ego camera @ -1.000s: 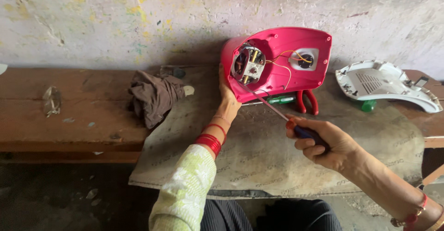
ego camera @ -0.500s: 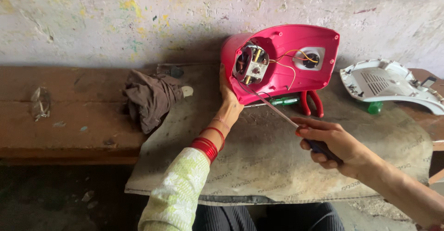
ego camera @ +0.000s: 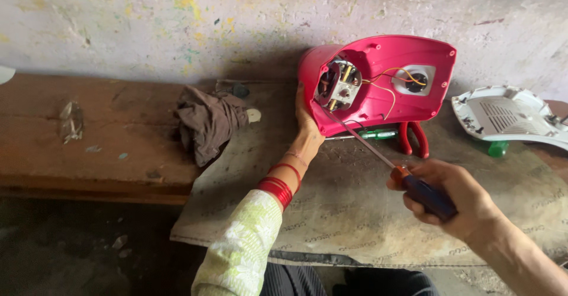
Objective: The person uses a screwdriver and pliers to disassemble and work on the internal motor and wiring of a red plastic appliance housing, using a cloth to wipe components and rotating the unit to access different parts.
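While the grey mat [ego camera: 367, 213] covers the wooden bench [ego camera: 89, 136], a red appliance housing [ego camera: 378, 83] stands tilted on it against the wall, its motor [ego camera: 337, 86] and wires exposed. A white plastic cover [ego camera: 509, 115] lies to its right, a brown rag [ego camera: 210, 121] to its left. The left hand [ego camera: 307, 127] grips the housing's lower edge. The right hand [ego camera: 452, 198] is wrapped around a screwdriver [ego camera: 390, 166], its tip reaching the housing beneath the motor.
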